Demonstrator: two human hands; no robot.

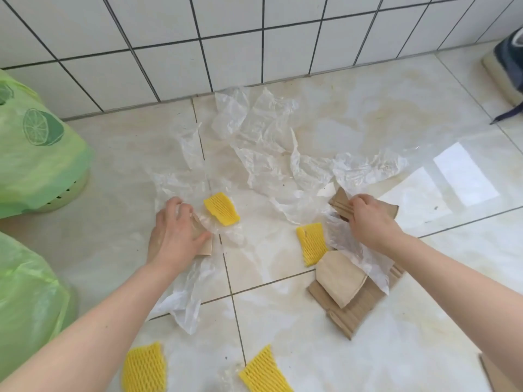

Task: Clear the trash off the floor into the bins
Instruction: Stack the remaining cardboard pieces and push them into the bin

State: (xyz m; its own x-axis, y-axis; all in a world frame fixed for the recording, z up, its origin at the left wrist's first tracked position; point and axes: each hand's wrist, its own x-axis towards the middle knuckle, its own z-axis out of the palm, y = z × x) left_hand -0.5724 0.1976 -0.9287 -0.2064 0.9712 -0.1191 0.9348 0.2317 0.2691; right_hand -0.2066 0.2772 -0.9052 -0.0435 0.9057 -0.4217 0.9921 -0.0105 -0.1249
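Wide glossy cream-tiled floor (pixel 353 131), white tiled wall at twelve o'clock, and trash all over it. At nine and eight o'clock, two bins lined with green lemon-print plastic bags (pixel 42 154), both on the left side, so the left hand looks nearer for the drop. Sprawling through the centre, crumpled clear thin plastic sheets (pixel 263 137), limp and wrinkled, running roughly eleven to four. At four o'clock, a stack of flat brown paper bags (pixel 345 290), stiff and creased, long axis toward five. Four yellow foam mesh fruit sleeves (pixel 222 208), ribbed and springy, lie at centre and six. The left hand (pixel 177 230) has its grip curled over a brown paper piece (pixel 204 243) and plastic film, just beside one sleeve. The right hand (pixel 368 219) has its grip pinched on a folded brown paper piece (pixel 341 203) at three o'clock. Nothing lifted yet, I'd judge.
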